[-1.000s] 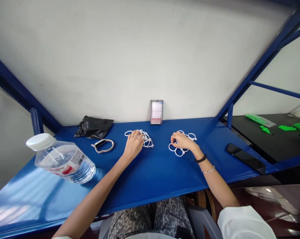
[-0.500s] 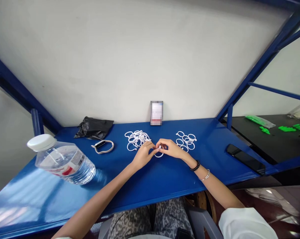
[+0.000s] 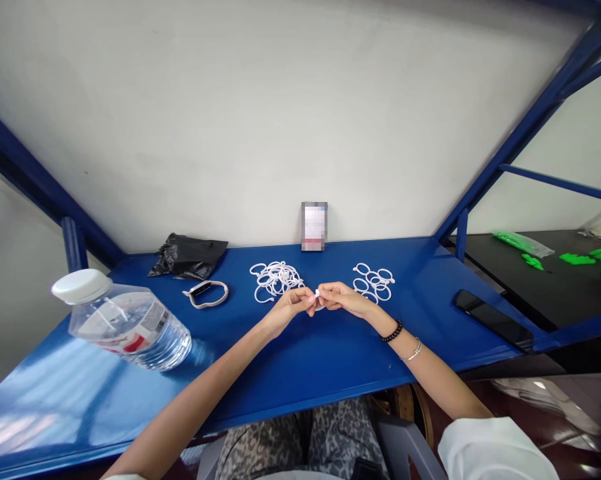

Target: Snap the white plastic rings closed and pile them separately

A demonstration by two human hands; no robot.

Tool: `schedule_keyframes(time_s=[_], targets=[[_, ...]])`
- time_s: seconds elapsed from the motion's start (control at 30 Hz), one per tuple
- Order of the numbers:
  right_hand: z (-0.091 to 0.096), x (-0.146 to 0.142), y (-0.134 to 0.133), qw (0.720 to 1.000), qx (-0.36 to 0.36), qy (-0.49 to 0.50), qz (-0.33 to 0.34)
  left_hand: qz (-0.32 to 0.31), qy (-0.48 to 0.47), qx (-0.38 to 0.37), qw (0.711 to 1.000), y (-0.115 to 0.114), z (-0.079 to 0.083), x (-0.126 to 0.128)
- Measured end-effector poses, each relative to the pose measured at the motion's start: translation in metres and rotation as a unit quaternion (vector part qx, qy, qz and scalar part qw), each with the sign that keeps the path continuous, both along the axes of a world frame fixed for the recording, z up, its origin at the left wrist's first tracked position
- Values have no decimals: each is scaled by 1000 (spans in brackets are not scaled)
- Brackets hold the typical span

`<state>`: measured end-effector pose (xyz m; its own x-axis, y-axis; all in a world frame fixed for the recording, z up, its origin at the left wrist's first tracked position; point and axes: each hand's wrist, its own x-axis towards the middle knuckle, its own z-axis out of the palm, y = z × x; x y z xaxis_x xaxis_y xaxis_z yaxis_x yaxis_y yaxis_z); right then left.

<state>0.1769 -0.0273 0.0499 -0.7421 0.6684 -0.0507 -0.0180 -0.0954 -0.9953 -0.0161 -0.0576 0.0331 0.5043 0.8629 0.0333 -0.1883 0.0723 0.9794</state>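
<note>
The left hand [image 3: 290,307] and right hand [image 3: 344,297] pinch one white ring [image 3: 317,293] between them. It looks light, thin and springy, best held near its knob

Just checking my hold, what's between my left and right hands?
A white ring, partly hidden, is between your left hand and right hand; the head view shows it.

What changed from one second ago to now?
The left hand moved rightward off the left ring pile, the right hand leftward off the right ring pile; a white ring is now held between them. The bottle, watch and black bag stayed put.
</note>
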Motion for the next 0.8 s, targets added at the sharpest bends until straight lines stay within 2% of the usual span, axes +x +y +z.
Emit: schedule_keyframes(time_s=[0.1,0.33,0.43,0.5,0.6,0.67,0.7,0.73,0.77,0.8], targets=[[-2,-6,-4,999,-29,40,1,-15,-34,-9,999,-2,4,1],[-27,-18,-4,981,-128,146,-12,-41,-81,-9,996,0,1,-1],[-28,-20,-4,972,-138,190,-32,-26,-113,16,993,0,0,-1],[-23,-20,-3,973,-119,194,-37,-12,-113,24,993,0,0,-1],[-13,-14,1,990,-40,122,-58,34,-59,36,997,3,-2,-4],[-8,-4,9,992,68,30,-104,83,17,84,993,8,-3,-10],[-7,4,15,981,137,-31,-131,106,71,125,984,11,-4,-13],[-6,12,21,956,213,-101,-177,124,132,178,967,15,-4,-17],[-6,21,27,911,293,-181,-226,151,196,241,938,19,-4,-22],[-6,30,33,854,358,-263,-271,181,255,316,896,22,-5,-26]])
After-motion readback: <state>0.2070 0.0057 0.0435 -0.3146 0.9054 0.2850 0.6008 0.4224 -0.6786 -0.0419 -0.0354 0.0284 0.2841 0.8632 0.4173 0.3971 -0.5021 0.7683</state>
